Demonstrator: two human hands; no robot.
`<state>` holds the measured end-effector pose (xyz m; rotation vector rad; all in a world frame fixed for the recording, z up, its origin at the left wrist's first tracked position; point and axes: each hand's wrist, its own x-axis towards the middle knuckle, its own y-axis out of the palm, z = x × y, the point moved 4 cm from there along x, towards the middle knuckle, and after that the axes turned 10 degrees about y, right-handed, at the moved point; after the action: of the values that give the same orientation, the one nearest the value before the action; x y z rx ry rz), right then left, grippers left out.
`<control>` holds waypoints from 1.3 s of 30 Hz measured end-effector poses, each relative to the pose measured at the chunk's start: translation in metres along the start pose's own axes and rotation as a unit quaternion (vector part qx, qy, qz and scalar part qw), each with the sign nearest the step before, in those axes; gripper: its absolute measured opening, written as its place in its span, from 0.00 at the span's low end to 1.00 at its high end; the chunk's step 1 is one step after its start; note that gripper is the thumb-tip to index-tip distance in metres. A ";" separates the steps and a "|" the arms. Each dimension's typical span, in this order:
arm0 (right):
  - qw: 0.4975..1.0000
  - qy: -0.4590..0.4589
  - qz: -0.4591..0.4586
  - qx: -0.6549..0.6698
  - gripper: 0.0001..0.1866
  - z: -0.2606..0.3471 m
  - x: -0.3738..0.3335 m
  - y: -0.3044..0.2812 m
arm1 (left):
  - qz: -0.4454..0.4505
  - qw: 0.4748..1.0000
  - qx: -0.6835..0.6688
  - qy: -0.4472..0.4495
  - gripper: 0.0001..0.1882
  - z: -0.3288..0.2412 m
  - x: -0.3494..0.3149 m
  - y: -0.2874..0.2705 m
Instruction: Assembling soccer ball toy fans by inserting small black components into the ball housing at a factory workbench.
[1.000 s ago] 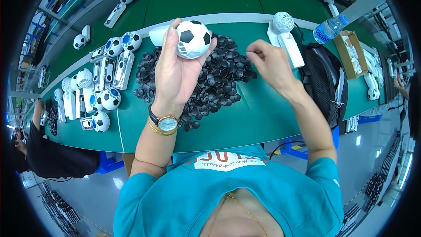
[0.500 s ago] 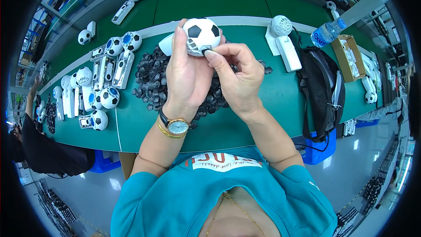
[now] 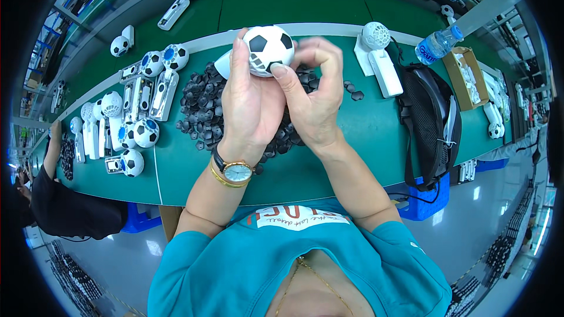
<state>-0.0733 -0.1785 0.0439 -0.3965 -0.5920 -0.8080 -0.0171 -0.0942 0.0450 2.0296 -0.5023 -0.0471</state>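
Green table [image 3: 376,135] — box [image 3: 456,82] of parts [image 3: 472,76], handheld ball [image 3: 273,50]

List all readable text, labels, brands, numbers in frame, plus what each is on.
Wording isn't copied out here; locations only.
Teal shirt: large red letters, small dark script on a white panel.
Clear bottle: white lettering on blue label.
Wristwatch: dial markings too small to read.
Football-patterned ball: no lettering visible.
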 end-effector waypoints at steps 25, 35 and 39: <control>0.847 0.284 0.266 0.362 0.27 -0.001 0.006 -0.032 | 0.452 0.447 0.734 0.240 0.40 -0.060 -0.004 0.048; 0.935 0.056 0.173 -0.304 0.07 -0.097 -0.005 -0.115 | 0.228 0.807 0.545 0.024 0.37 -0.038 -0.002 -0.010; 0.920 0.084 0.199 -0.328 0.05 -0.097 -0.010 -0.119 | 0.196 0.815 0.545 -0.019 0.37 -0.036 -0.003 -0.022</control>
<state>-0.1376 -0.3006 -0.0247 -1.0158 -0.0492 -0.6190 -0.0034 -0.0541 0.0434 2.9726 -1.1483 0.5833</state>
